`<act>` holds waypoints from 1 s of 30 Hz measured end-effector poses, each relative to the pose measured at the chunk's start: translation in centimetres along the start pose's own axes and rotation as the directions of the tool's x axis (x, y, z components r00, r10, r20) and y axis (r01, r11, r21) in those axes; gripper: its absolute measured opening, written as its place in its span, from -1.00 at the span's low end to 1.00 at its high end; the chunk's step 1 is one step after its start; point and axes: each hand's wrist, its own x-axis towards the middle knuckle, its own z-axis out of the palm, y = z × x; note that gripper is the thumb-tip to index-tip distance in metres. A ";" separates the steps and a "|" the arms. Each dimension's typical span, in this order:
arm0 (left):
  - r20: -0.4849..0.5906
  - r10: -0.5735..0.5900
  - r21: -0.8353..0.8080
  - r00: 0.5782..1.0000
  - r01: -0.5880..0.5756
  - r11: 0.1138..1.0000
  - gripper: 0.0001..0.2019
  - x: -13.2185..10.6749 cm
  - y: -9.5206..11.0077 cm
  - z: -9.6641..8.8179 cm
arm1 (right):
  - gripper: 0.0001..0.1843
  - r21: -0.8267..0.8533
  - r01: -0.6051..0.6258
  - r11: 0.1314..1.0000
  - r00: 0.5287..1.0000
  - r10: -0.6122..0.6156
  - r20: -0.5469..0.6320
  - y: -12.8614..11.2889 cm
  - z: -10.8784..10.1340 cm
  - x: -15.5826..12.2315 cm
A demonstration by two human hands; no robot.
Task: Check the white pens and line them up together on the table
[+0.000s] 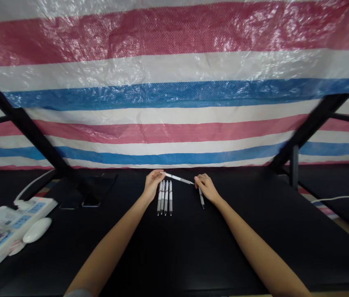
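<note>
A white pen (177,178) is held level just above the black table (180,247), between both hands. My left hand (152,181) pinches its left end with closed fingers. My right hand (206,187) pinches its right tip, fingers closed too. Below the held pen, several white pens (164,197) lie side by side in a neat row, next to my left hand. One more white pen (201,198) lies alone on the table under my right hand.
A white power strip (4,231) and a white mouse (36,230) sit at the left edge. Two dark phones (89,194) lie further back on the left. Black frame bars (32,132) cross in front of a striped tarp (174,82). White cables (341,200) run at right.
</note>
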 end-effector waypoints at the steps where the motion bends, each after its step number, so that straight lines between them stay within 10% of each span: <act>1: -0.018 -0.015 -0.043 1.000 0.014 0.999 -0.73 0.2 -0.1 -0.2 | -0.38 0.006 0.000 1.000 1.000 0.000 -0.011 0.0 0.0 0.0; 11: 0.063 -0.259 -0.324 0.964 0.265 0.908 -0.66 0.0 1.0 0.0 | -0.37 0.068 -0.024 0.997 0.997 0.028 -0.068 0.3 0.1 0.0; 30: 0.078 -0.307 -0.285 0.949 0.316 0.905 -0.78 -0.2 1.4 0.3 | -0.32 0.133 -0.103 0.986 0.987 0.118 -0.109 0.5 0.1 0.0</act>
